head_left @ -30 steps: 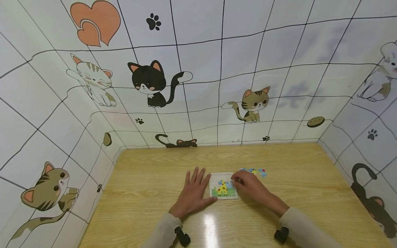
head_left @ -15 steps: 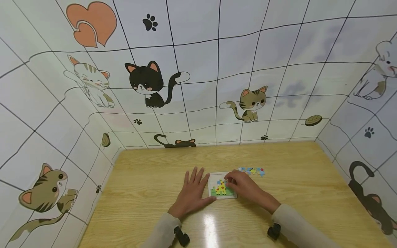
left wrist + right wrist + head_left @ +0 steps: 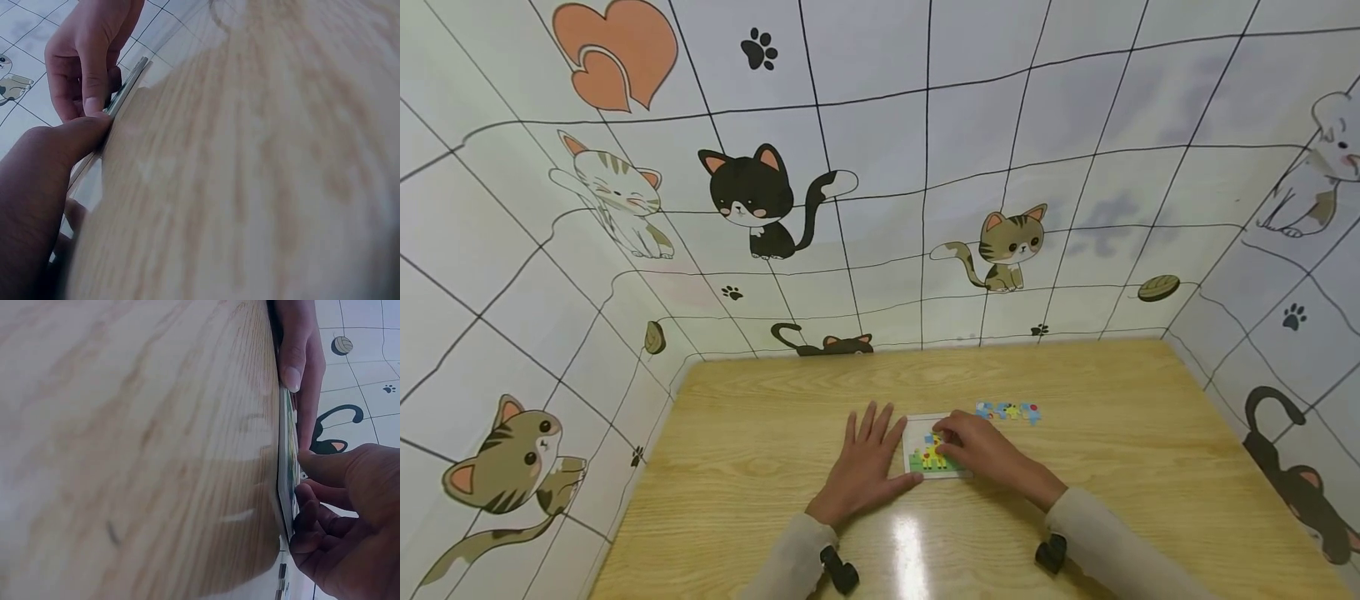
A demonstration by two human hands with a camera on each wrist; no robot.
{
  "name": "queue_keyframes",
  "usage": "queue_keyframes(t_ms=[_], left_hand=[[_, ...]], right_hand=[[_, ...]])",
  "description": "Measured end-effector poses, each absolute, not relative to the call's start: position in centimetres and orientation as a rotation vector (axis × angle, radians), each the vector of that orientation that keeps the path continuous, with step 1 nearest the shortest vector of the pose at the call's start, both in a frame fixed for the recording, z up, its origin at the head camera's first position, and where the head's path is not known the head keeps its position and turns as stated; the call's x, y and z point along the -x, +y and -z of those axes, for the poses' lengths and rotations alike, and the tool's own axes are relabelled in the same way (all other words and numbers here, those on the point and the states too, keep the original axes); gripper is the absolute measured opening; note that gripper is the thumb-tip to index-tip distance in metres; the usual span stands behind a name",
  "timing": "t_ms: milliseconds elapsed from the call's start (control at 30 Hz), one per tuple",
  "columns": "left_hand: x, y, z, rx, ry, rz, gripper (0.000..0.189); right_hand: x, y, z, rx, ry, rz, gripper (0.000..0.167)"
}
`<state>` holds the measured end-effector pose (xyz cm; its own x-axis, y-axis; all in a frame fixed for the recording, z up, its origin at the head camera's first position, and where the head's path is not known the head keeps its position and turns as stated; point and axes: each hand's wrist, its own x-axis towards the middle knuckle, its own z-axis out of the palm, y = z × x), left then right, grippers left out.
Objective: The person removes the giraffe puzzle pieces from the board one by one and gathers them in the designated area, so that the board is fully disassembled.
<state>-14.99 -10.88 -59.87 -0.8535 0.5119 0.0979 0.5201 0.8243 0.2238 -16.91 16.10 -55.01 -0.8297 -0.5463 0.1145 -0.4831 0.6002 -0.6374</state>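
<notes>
A small square puzzle board with a yellow giraffe picture (image 3: pixel 928 446) lies flat near the middle of the light wooden desk (image 3: pixel 1150 467). The left hand (image 3: pixel 863 462) rests flat beside it with straight fingers, and its thumb touches the board's left edge. The right hand (image 3: pixel 981 450) is on top of the board. Its fingers are curled and press or pinch something small there; what it is cannot be told.

The board looks thin, stiff and light, so it would likely slide on the smooth desk. It is best held by its edges, or pressed flat from above.

A few loose blue and colourful puzzle pieces (image 3: pixel 1009 411) lie just behind the right hand, apart from the board. They look tiny and easy to knock away. Walls with cartoon cats (image 3: pixel 752 196) stand around the desk. Nothing blocks the hands.
</notes>
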Motion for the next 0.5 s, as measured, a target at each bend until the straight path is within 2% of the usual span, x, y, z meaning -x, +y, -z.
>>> queue_keyframes(t_ms=[267, 500], left_hand=[[15.00, -10.93, 59.89, 0.832, -2.975, 0.379, 0.101], [15.13, -10.95, 60.15, 0.835, -2.966, 0.382, 0.101]], right_hand=[[17.24, 15.95, 55.20, 0.929, 2.752, 0.969, 0.035], [17.29, 15.78, 55.10, 0.889, 2.729, 0.966, 0.032]])
